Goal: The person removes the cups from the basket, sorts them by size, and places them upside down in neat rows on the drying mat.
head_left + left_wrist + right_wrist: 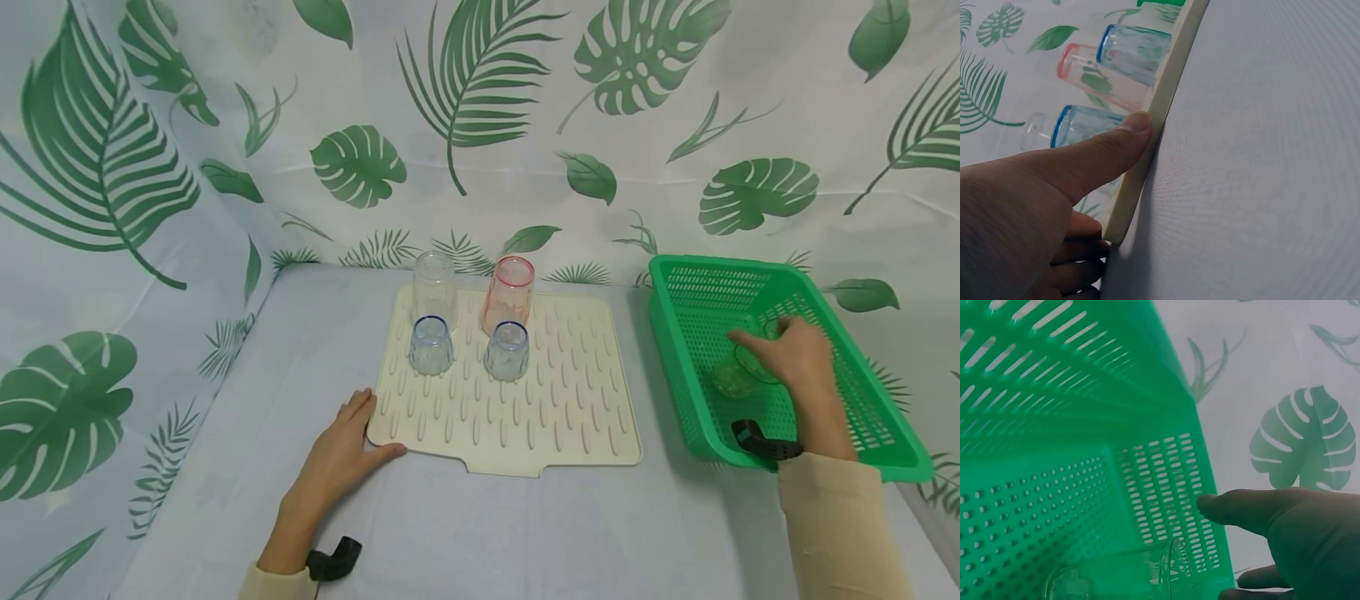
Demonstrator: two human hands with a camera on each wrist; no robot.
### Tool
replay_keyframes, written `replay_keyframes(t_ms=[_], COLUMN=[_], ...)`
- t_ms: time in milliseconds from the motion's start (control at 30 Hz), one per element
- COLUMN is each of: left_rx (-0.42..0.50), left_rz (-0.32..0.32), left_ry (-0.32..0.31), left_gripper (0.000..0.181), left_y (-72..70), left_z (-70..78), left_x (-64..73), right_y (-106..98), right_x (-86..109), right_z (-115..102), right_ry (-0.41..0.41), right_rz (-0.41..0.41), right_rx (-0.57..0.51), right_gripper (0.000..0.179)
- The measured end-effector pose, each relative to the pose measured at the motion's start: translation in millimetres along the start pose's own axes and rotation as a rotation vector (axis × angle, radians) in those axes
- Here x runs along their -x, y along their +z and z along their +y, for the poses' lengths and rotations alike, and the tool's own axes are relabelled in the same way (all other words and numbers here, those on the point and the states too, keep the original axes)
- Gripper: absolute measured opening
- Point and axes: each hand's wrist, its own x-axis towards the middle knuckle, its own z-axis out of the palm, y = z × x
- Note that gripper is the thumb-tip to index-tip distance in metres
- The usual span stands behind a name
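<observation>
My left hand (335, 454) rests at the near left corner of a cream draining mat (555, 417), its straight thumb on the front edge and its fingers by the left side. On the mat stand two short blue-rimmed glasses (431, 350) (507, 354), with a tall clear glass (435, 287) and a tall pink-rimmed glass (510, 296) behind them. Inside the green basket (675, 400), my right hand (801, 358) reaches over clear glasses (731, 379). Thumb and fingers are spread apart in the right wrist view, just beside a glass lying on its side (1110, 575).
The slotted basket stands right of the mat, its tall walls around the right hand. A leaf-patterned cloth (525, 192) hangs behind and along the left side. The table cloth (480, 542) is pale. Black wrist cameras (333, 560) (765, 442) sit on both wrists.
</observation>
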Motion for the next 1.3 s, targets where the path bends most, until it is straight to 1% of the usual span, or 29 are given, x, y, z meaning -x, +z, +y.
replay_keyframes(t_ms=[233, 400, 633, 800, 967, 1100, 1200, 1300], left_rx=[-0.001, 0.005, 0.012, 0.013, 0.012, 0.012, 0.011, 0.012], left_rz=[0.008, 0.011, 0.009, 0.011, 0.011, 0.008, 0.005, 0.002], left_ry=[0.010, 0.012, 0.015, 0.015, 0.013, 0.010, 0.006, 0.002], left_gripper=[0.098, 0.098, 0.097, 0.097, 0.097, 0.097, 0.098, 0.098], left_y=[0.1, -0.4, -1.0, -1.5, -1.4, -1.4, -1.0, -0.7], left_z=[-0.2, 0.2, 0.2, 0.5, 0.0, -0.2, -0.1, 0.0], left_x=[0.4, 0.9, 1.0, 1.0, 0.9, 0.6, 0.6, 0.8], right_y=[0.8, 1.5, 2.2, 4.3, 6.0, 4.9, 2.8, 0.7], right_x=[-0.3, -1.4, -1.9, -3.0, -3.7, -4.4, -5.1, -4.4], right_z=[1.4, 2.9, 2.2, 2.6, 3.6, 4.2, 3.4, 1.6], right_ry=[0.011, 0.020, 0.068, 0.064, 0.032, -0.007, -0.020, -0.011], right_rz=[-0.037, -0.037, -0.051, -0.067, -0.130, -0.205, -0.260, -0.308], right_rx=[0.041, 0.074, 0.081, 0.078, 0.063, 0.074, 0.090, 0.108], right_gripper=[0.101, 0.100, 0.107, 0.112, 0.117, 0.119, 0.121, 0.121])
